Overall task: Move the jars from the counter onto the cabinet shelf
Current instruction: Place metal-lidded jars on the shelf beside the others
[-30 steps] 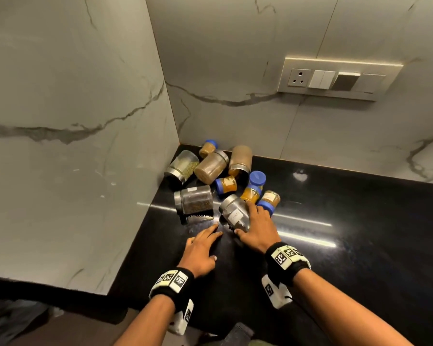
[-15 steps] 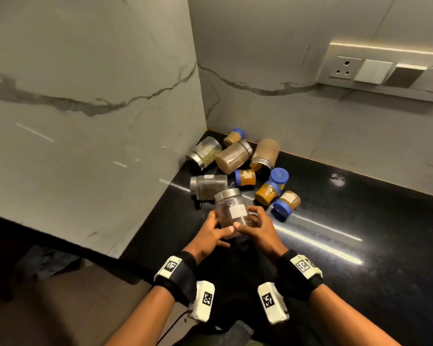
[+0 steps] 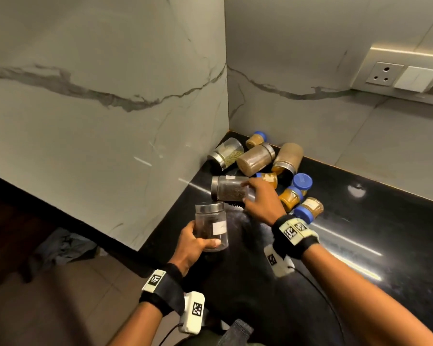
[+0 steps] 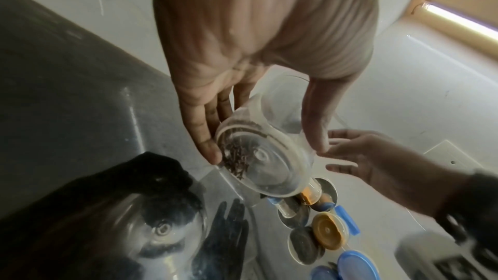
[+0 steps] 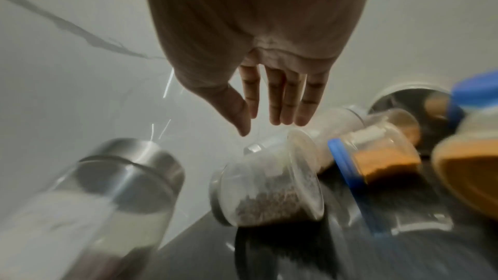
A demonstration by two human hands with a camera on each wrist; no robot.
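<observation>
1. The left hand [image 3: 194,242] grasps 1 upright steel-lidded jar [image 3: 211,227], lifted over the black desk [image 3: 360,245].
2. The right hand [image 3: 261,198], fingers straight and released, reaches over a lying dark-seed jar [image 3: 229,188]; whether it touches, I cannot tell.
3. In the corner lie 3 more steel-lidded jars [image 3: 254,159] and 5 blue-lidded jars [image 3: 301,182].

No legible text; faint, unreadable writing on the held jar's white label [image 3: 219,228].
</observation>
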